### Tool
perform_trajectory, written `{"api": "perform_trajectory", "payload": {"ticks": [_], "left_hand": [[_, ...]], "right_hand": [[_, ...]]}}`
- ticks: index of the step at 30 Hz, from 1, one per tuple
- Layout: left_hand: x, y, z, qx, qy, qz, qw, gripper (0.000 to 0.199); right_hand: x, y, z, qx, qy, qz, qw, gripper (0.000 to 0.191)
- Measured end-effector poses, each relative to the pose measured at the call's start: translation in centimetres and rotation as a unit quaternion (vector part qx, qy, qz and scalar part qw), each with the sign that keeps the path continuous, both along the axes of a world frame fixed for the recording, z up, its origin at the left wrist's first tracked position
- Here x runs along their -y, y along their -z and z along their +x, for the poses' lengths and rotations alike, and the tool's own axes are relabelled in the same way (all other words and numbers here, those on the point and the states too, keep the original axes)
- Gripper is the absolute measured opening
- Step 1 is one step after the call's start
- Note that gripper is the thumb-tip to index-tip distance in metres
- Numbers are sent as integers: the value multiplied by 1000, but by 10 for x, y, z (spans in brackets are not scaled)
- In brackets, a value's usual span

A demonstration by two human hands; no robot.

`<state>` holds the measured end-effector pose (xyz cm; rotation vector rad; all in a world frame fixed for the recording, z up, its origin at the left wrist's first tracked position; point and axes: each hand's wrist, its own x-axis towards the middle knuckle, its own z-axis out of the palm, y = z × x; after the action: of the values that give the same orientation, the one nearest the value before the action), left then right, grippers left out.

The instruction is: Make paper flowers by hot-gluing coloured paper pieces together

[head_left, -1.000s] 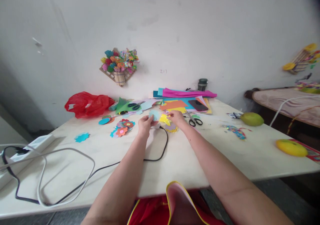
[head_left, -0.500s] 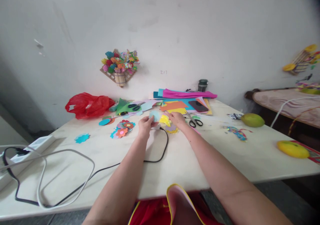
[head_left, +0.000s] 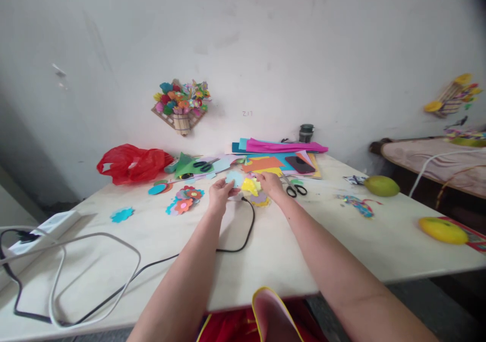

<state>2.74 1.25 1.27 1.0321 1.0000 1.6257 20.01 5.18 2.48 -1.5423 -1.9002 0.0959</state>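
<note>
Between the thumb and fingers of my left hand is a light blue paper disc. My right hand pinches a yellow paper piece, close to the disc's right side. A lilac and yellow paper flower lies on the table just below the yellow piece. Left of my hands rests a pile of paper flowers in orange, blue and red. Black-handled scissors lie to the right of my right hand.
Behind my hands are coloured paper sheets, a phone and a second pair of scissors. A red plastic bag sits back left. A black cable crosses the table from the power strip. Two mangoes lie at right.
The yellow paper piece has turned and looks more folded or angular in my right hand. My left hand still holds the disc in nearly the same place. The whole view has shifted slightly.
</note>
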Motion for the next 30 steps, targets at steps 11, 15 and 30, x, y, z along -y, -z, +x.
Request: {"api": "perform_trajectory", "payload": {"ticks": [11,15,30], "left_hand": [[-3,2,-3,7,8,-3,1000,28],[-4,3,-2,20,30,31,999,30],[-7,-3,-7,23,39,11,999,22]], "right_hand": [[1,-2,0,3,14,-46,999,42],[0,1,-2,3,17,-41,999,44],[0,5,-3,20,-10,-20,1000,23]]}}
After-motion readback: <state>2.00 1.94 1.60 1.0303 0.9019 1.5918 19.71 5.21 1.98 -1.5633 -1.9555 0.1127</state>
